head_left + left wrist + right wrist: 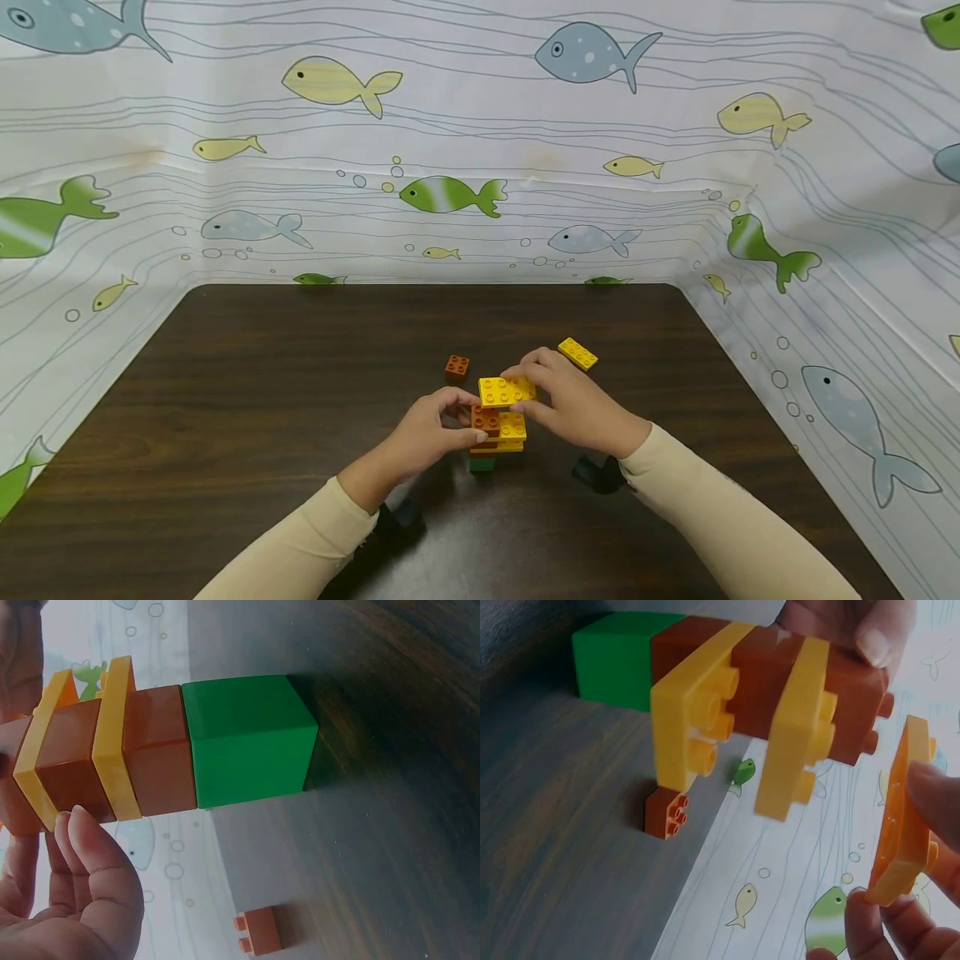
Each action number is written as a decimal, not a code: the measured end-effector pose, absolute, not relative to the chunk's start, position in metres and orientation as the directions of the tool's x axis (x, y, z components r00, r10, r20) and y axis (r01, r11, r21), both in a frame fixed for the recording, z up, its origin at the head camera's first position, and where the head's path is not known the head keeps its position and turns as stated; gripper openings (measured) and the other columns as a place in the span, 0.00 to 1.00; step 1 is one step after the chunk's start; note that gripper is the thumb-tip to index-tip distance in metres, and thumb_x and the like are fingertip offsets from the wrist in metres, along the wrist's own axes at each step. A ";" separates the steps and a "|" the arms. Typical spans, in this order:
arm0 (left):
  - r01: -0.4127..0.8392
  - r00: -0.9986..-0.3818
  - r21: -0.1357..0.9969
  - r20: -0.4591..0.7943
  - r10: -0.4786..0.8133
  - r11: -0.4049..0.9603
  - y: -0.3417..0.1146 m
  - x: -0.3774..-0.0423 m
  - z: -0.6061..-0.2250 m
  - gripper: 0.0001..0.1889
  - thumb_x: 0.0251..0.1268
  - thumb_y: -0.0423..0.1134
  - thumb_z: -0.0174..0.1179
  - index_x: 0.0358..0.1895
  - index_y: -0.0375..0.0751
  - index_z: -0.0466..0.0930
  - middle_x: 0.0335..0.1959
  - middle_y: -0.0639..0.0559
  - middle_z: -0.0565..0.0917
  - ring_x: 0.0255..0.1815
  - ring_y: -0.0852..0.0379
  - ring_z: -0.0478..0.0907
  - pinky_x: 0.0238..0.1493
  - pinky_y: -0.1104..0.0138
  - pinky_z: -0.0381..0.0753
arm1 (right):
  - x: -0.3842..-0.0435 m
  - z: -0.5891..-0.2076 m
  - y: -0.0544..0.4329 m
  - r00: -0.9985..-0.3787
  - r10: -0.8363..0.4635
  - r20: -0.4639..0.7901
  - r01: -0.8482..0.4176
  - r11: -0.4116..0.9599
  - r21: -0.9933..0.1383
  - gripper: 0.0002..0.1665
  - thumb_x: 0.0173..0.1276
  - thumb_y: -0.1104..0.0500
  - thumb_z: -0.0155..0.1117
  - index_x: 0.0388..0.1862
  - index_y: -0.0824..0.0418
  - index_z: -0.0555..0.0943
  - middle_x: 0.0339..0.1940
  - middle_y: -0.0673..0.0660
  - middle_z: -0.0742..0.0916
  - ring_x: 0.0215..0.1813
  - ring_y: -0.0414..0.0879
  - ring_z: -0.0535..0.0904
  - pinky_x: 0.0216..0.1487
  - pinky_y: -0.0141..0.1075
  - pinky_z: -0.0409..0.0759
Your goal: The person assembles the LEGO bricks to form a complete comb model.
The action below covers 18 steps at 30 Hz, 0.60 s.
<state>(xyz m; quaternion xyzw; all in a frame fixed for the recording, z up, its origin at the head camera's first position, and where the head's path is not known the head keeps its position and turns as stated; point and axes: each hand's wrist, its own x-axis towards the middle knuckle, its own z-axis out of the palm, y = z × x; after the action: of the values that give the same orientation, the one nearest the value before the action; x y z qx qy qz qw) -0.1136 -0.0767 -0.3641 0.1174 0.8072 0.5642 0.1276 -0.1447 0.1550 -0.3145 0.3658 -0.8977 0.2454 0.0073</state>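
A tower of toy building bricks stands on the dark table, with a green brick (251, 742) at its foot. Above the green, brown bricks (761, 679) alternate with two flat yellow plates (795, 735) that jut out to the right. My left hand (427, 433) grips the tower's upper part, thumb on the near side and fingers behind. In my right hand (573, 400) is another flat yellow plate (498, 392), pinched between thumb and fingers. The right wrist view shows this plate apart from the studs of the top brown brick (855, 705), its hollow underside facing them.
A loose brown brick (457, 367) lies on the table (300, 358) behind the tower. Farther right, past my right hand, is one more yellow plate (577, 354). A fish-patterned cloth (480, 125) hangs behind the table and along its sides.
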 end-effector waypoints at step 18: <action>0.053 -0.938 0.957 -0.050 0.344 0.284 -0.077 -0.112 -0.367 0.20 0.60 0.39 0.66 0.53 0.34 0.74 0.41 0.46 0.77 0.43 0.51 0.73 0.39 0.63 0.75 | -0.135 -0.313 0.149 -0.692 -0.710 0.130 -0.670 0.565 -0.481 0.23 0.62 0.57 0.70 0.57 0.59 0.79 0.46 0.50 0.76 0.47 0.44 0.70 0.49 0.39 0.75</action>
<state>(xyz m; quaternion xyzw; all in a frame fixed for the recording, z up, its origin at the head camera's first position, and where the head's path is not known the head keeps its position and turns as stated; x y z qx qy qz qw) -0.1121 -0.0773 -0.3672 0.1254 0.7917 0.5849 0.1240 -0.1348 0.1495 -0.3134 0.3904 -0.8838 0.2547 -0.0389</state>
